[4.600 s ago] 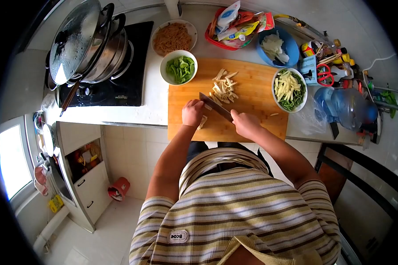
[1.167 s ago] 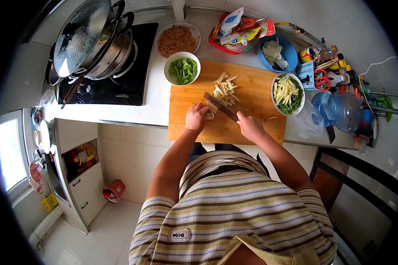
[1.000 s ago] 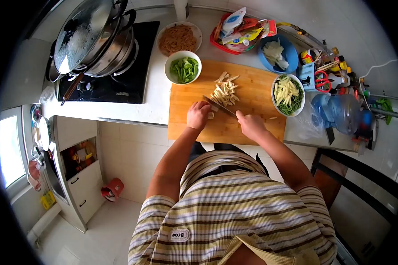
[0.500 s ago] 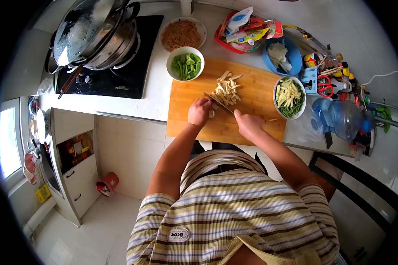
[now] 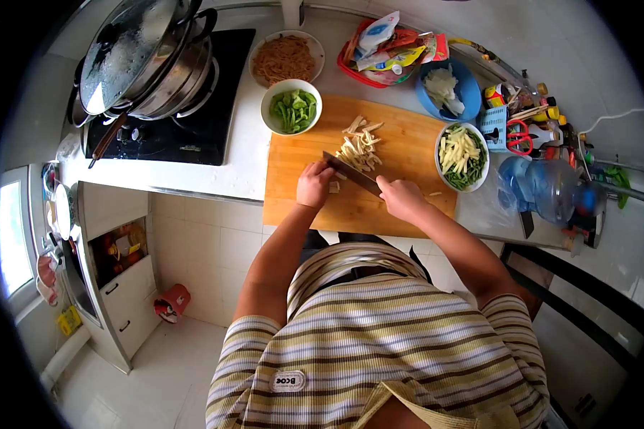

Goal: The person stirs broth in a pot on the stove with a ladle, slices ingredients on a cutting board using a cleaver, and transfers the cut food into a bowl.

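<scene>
My right hand [image 5: 402, 199] is wrapped round the handle of a kitchen knife [image 5: 353, 174], whose broad blade slants up and left across the wooden cutting board [image 5: 408, 136]. Close to the blade's far end is my left hand [image 5: 315, 186], fingers curled together; whatever they press on is hidden. A small pale chunk [image 5: 334, 187] lies beside those fingers, on the near side of the blade. Beyond the knife spreads a loose pile of pale cut strips [image 5: 360, 148]. Green pepper pieces fill a white bowl [image 5: 266, 114] at the board's upper left corner.
At the right stands a bowl [image 5: 485, 171] of pale and green strips, with a blue bowl [image 5: 472, 93] behind it. A plate of shredded food [image 5: 285, 60], a red basket [image 5: 352, 70] of packets and a steaming pot [image 5: 175, 93] on the stove line the back. Bottles crowd the right.
The knife blade has tipped so that more of its flat side shows, and it sits just off the strips. Both hands stay almost in place; the whole view has shifted slightly.
</scene>
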Demonstrator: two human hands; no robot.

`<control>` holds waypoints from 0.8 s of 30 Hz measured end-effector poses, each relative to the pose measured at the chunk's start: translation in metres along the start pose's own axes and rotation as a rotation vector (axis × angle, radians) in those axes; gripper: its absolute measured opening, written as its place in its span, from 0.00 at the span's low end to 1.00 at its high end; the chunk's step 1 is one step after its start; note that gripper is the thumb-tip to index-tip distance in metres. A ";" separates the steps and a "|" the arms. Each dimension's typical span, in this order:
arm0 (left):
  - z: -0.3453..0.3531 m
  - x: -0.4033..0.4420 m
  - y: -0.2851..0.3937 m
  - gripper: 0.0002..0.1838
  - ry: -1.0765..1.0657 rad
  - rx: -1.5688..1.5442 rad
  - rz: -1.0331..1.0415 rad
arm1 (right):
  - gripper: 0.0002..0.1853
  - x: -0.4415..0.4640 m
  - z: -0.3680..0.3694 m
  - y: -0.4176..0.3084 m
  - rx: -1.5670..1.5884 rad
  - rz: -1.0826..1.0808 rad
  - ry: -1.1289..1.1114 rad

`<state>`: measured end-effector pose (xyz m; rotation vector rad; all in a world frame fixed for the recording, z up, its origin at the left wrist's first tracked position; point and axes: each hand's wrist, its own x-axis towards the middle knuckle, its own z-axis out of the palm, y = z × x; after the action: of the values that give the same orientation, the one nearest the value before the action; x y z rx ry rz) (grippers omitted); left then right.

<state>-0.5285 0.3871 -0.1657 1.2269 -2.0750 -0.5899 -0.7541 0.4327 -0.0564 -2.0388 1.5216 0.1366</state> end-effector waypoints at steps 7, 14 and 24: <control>0.002 -0.001 -0.004 0.08 -0.076 0.023 -0.028 | 0.10 0.010 0.022 -0.005 -0.029 0.058 -0.024; -0.017 -0.002 -0.005 0.06 -0.007 -0.022 -0.004 | 0.10 0.015 0.044 -0.001 0.102 0.060 0.268; -0.027 -0.036 0.018 0.09 -0.120 0.044 -0.187 | 0.10 0.004 0.030 0.004 0.061 0.016 0.074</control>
<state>-0.5067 0.4260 -0.1466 1.4534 -2.0950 -0.7222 -0.7487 0.4435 -0.0839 -2.0039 1.5678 0.0211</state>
